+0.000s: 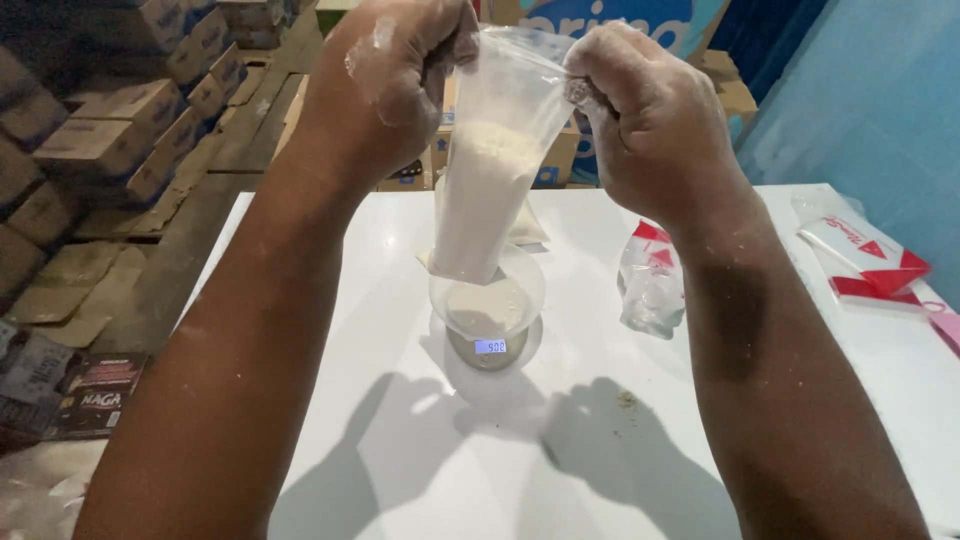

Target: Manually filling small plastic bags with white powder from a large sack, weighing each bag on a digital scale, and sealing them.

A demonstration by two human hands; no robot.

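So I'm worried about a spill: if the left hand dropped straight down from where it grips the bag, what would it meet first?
Probably the clear bowl on the scale, since the left hand holds the bag of white powder roughly above it. Depth is unclear, so it might instead reach the white table just beside.

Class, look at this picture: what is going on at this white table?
A person's left hand and right hand, both dusted white, grip the top of a clear plastic bag of white powder. They hold it over a clear bowl standing on a small round digital scale on the white table. Empty red-and-white plastic bags lie to the right.
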